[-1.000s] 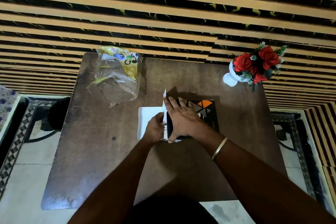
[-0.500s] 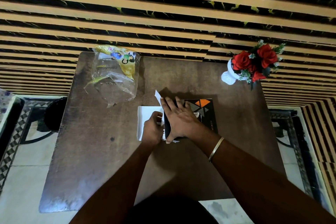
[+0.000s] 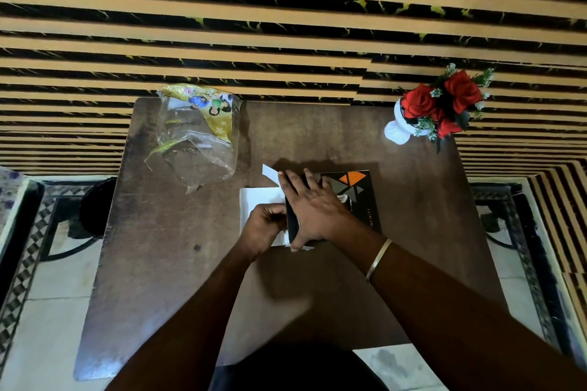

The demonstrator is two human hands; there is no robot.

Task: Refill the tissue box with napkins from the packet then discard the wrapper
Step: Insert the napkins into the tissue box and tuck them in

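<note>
The left grip (image 3: 266,223), just left of the frame's centre, has its fingers curled and pinches the right edge of the napkins (image 3: 258,199), a flat white stack lying on the surface (image 3: 165,263). Right beside it, the right grip (image 3: 313,207) lies spread and flat, its straight fingers pressing on top of the tissue box (image 3: 363,197), with the thumb down at the box's lower left corner. The box is black with an orange and grey triangle pattern, and its left end meets the napkins. A white flap (image 3: 270,173) sticks out up and to the left of the right fingertips. A thin metal bangle (image 3: 378,260) circles the right wrist. In the upper left of the brown surface lies the wrapper (image 3: 197,133), crumpled clear plastic with a yellow printed patch, well apart from the box. At the upper right corner stands a white vase (image 3: 397,132) of red flowers (image 3: 444,101). A striped wall (image 3: 286,25) fills the top of the frame.
</note>
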